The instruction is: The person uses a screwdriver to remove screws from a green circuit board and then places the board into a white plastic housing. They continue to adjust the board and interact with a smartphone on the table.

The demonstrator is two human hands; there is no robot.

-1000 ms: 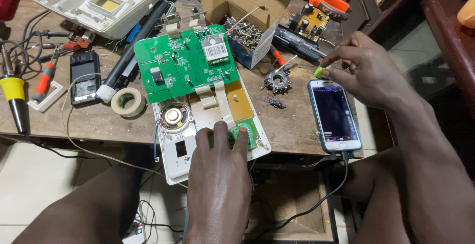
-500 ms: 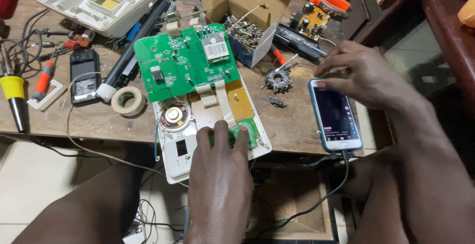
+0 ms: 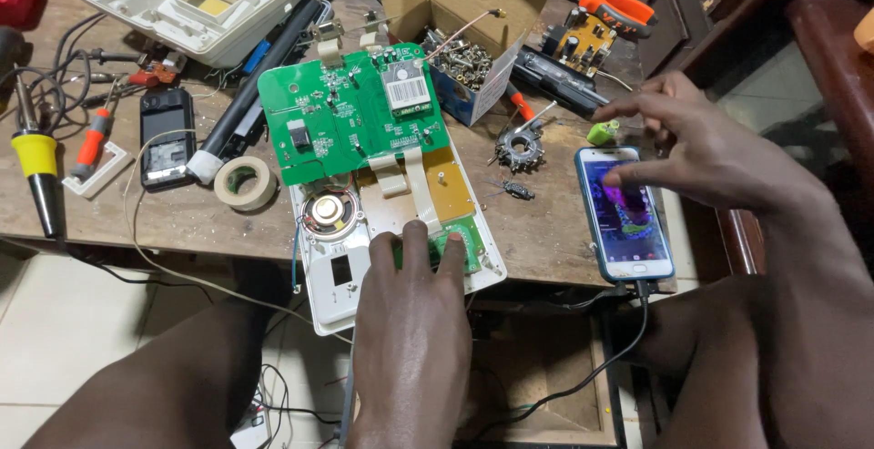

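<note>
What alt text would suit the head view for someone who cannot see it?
A person's left hand presses on an opened white device with a green circuit board, while the right hand touches a phone on a cluttered wooden table.

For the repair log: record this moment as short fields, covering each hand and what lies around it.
left hand: flat on the white device casing, fingers at a small green board
right hand: finger on the lit smartphone screen
large green circuit board: tilted up over the casing
round speaker: set in the casing
cardboard box: open, with metal parts inside
tape roll: on the wooden table
</note>
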